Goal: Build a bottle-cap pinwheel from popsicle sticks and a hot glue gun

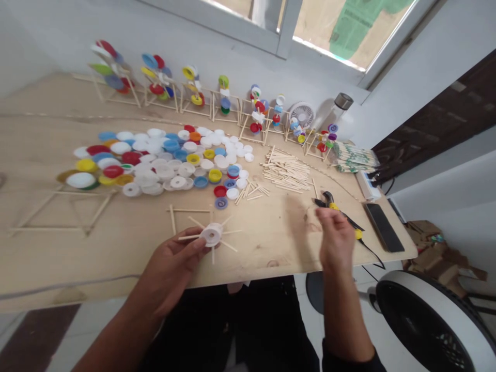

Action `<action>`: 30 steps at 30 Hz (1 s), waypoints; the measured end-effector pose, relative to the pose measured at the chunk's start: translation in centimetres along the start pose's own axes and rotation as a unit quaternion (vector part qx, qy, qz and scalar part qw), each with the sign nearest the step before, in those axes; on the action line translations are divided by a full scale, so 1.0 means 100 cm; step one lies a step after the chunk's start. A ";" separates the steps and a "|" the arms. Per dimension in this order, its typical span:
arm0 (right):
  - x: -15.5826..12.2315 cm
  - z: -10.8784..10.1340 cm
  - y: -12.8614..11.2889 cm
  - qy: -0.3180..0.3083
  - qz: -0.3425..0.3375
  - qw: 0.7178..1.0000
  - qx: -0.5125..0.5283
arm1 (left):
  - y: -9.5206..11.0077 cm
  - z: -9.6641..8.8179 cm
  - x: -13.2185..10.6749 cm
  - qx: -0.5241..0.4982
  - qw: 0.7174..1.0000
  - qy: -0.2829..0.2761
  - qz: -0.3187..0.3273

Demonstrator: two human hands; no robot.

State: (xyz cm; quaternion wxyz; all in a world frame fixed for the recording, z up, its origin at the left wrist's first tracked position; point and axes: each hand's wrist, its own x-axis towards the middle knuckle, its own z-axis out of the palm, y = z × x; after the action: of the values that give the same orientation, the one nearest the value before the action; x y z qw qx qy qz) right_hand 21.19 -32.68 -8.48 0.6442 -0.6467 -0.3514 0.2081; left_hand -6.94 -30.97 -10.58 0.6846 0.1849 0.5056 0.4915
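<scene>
Pinching one white plastic bottle cap (pixel 211 235) in left hand (pixel 172 266), hollow up, about seven wooden spokes (pixel 229 246) radiating flat; right hand (pixel 336 238), right of cap, blurred, grip unreadable.

Two hands in shot: left hand (pixel 172 258), right hand (pixel 335 237). One white spoked cap (pixel 212 235), one pair of cutters (pixel 329 199), one phone (pixel 383 227), one desk fan (pixel 303 113). Along the back, eight cap pinwheels (pixel 157 77) by my count. Two flat stick frames (pixel 46 229). Loose caps (pixel 155 165) and sticks (pixel 287 170): too many to count!
</scene>
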 end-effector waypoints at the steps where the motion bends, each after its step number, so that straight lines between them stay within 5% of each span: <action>1: 0.010 -0.015 -0.002 0.066 -0.023 0.998 0.004 | 0.001 0.001 0.000 -0.010 1.000 0.000 -0.002; 4: 0.023 -0.044 -0.008 0.174 -0.087 0.979 0.066 | 0.002 0.005 0.000 -0.036 0.999 -0.009 -0.009; 6: 0.014 -0.043 -0.008 0.146 -0.076 0.982 0.090 | 0.000 0.007 0.000 -0.053 0.998 -0.030 -0.018; 9: -0.018 -0.015 -0.003 -0.043 0.028 0.998 0.038 | -0.004 0.009 -0.001 -0.090 0.995 -0.037 -0.034; 13: -0.065 0.037 0.003 -0.301 0.126 0.944 0.039 | -0.005 0.013 -0.007 -0.123 0.991 -0.027 -0.039; 16: -0.084 0.062 0.001 -0.383 0.145 0.910 0.058 | -0.005 0.016 -0.012 -0.108 0.992 -0.058 -0.038; 24: -0.104 0.087 0.005 -0.386 0.229 0.880 0.154 | -0.023 0.016 -0.013 -0.069 0.995 -0.071 -0.024; 30: -0.101 0.064 0.012 -0.342 0.211 0.914 0.053 | -0.008 0.003 -0.008 -0.120 0.992 0.023 0.010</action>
State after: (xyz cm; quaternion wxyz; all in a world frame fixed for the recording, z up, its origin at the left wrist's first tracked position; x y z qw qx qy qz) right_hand 10.08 -35.47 -12.03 0.4588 -0.5603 -0.3941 0.5660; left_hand -6.30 -31.97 -10.69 0.6850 0.0948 0.4568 0.5597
